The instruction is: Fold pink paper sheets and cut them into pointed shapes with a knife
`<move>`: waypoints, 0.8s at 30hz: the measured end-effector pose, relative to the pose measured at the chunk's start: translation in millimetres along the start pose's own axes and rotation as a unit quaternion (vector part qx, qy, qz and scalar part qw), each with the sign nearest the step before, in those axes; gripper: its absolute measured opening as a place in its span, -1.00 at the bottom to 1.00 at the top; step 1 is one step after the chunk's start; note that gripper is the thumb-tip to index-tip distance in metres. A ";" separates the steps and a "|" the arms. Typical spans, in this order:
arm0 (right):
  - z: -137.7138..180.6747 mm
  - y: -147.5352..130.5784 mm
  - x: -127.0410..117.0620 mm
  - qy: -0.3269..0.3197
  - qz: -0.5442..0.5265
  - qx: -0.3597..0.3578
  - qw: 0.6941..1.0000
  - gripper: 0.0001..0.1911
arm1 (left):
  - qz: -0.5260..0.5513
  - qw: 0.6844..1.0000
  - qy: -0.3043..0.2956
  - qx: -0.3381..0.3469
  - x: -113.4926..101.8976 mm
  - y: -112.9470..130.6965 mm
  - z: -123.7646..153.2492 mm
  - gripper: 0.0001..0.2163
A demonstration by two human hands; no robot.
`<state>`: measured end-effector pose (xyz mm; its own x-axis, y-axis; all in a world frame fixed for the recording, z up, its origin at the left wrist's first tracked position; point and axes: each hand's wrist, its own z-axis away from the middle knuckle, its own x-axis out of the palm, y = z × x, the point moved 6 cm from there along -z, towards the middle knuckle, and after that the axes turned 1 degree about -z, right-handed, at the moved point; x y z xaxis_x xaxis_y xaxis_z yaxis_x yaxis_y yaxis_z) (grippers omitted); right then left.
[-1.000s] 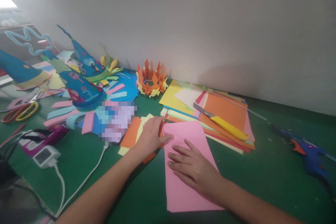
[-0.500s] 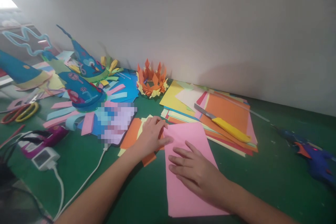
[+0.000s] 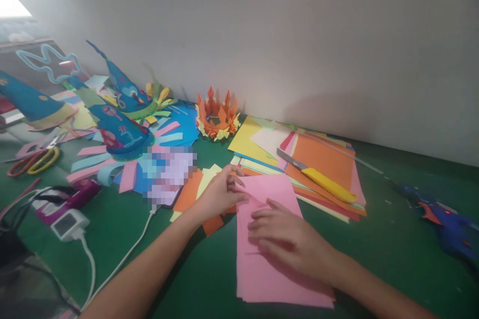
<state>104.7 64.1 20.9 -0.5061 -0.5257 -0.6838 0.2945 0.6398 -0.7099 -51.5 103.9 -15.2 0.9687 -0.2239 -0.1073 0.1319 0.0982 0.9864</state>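
Pinches pink paper [image 3: 280,286] at far-left corner with left hand [image 3: 217,196]; rests right hand [image 3: 290,237] on top, loosely spread, no grip evident. Appears light, flexible, easily creased; best held by edges.

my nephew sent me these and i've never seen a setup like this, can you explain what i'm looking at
There is no machine here: a person works with two bare hands, seen by a single camera worn on their head, looking forward and down. The left hand pinches the far left corner of some pink paper; the right hand is over the paper, fingers loosely spread. Around them on the green table are blue cone hats, scissors, an orange crown, coloured sheets with a yellow-handled knife on top, and a blue glue gun.
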 end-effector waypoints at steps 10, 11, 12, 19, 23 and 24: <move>-13.1 52.2 -14.8 -0.019 -0.180 0.293 0.939 -0.70 | 0.145 0.988 0.043 -0.038 20.1 7.7 -7.6 -0.46; -12.9 53.7 -11.1 -0.023 -0.198 0.307 0.931 -0.67 | 0.168 0.983 0.070 -0.036 19.5 7.3 -7.2 -0.45; -12.8 55.5 -8.6 -0.014 -0.221 0.319 0.922 -0.66 | 0.183 0.978 0.092 -0.034 19.1 6.4 -6.2 -0.44; -9.9 68.9 -3.0 0.113 -0.420 0.343 0.833 -0.60 | 0.141 0.986 0.077 -0.033 25.0 -12.5 7.2 -0.52; -4.2 76.1 -9.6 0.186 -0.475 0.343 0.788 -0.57 | -0.010 0.997 0.054 0.046 27.4 -4.2 14.2 -0.63; -2.0 78.9 -12.9 0.203 -0.483 0.343 0.779 -0.57 | -0.060 0.995 0.041 0.069 29.8 0.7 16.4 -0.59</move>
<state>132.9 122.5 -26.0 -0.9344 -0.2657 0.2373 -0.0898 -0.4688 -0.8787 -25.9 81.4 -15.6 0.9622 -0.1459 -0.2300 0.2235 -0.0598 0.9729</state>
